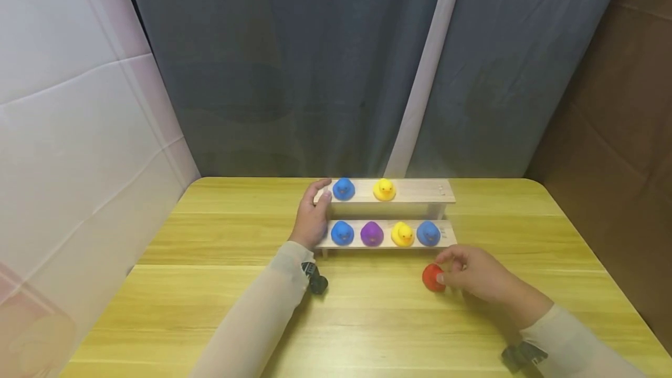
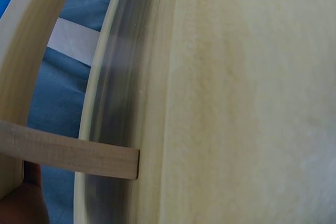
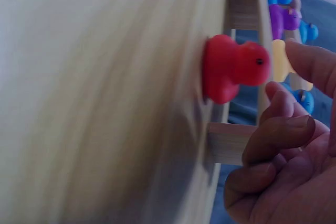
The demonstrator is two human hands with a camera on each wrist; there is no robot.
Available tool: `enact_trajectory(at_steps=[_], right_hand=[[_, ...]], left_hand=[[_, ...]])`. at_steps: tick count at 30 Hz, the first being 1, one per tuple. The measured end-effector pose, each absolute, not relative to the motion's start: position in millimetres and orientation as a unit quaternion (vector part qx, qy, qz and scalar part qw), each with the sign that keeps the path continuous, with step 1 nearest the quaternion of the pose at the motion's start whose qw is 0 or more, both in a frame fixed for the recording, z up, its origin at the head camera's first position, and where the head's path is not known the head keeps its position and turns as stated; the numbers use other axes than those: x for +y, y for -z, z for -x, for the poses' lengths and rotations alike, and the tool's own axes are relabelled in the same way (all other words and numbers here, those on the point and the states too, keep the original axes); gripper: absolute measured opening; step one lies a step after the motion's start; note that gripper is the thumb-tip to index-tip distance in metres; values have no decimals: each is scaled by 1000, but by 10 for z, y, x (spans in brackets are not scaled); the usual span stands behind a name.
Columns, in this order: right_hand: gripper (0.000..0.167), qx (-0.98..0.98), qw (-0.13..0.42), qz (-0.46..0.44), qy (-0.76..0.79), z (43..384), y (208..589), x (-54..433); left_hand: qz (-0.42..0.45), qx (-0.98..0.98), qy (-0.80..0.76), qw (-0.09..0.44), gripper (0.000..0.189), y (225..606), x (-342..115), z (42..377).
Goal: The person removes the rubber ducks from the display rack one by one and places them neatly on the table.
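Note:
A red rubber duck (image 1: 433, 277) sits upright on the table before the right end of a two-tier wooden rack (image 1: 420, 190). Beside it is my right hand (image 1: 475, 273); in the right wrist view, a gap separates thumb and forefinger from the red duck (image 3: 226, 69), and the other fingers are bent. My left hand (image 1: 312, 217) grips the rack's left end, thumb at the upper tier's front. The upper tier carries a blue duck (image 1: 343, 189) and a yellow duck (image 1: 384, 189). Along the lower tier stand blue, purple (image 1: 372, 234), yellow and blue ducks.
The wooden table (image 1: 367, 319) runs back to a grey curtain (image 1: 315, 74). A white cloth wall (image 1: 79, 104) stands on the left, a brown one (image 1: 614, 121) on the right. In the left wrist view, a rack leg (image 2: 79, 156) crosses toward the tabletop.

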State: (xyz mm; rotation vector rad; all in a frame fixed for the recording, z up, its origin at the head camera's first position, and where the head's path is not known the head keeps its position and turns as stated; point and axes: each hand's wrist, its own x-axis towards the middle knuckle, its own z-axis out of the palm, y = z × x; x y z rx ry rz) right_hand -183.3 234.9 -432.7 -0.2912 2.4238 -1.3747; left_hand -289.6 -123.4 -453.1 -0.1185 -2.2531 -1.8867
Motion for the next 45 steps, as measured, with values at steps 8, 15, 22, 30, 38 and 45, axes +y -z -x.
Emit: enact_trajectory(at_steps=[8,15,22,30,38,45], right_hand=[[36,864,118,148,467,1865,4072,2311],[31,855,82,163,485,1952,3846,2259],[34,858,75,150,485,2099,3676,2155],[33,880,48,143,450,2280,3582,2015],[38,885,55,125,444,2448,3539,1865],[41,887,48,125,441,2560,3509,1710]], left_hand=[[43,-763,637,102,38,4529,-1228,2894],[38,-767,633,100,36,4533,-1233,2896],[35,-767,634,94,36,4540,-1236,2895],[35,-770,631,94,37,4524,-1238,2891],[40,-771,628,96,37,4517,-1246,2897],[43,-769,630,99,37,4531,-1246,2905]])
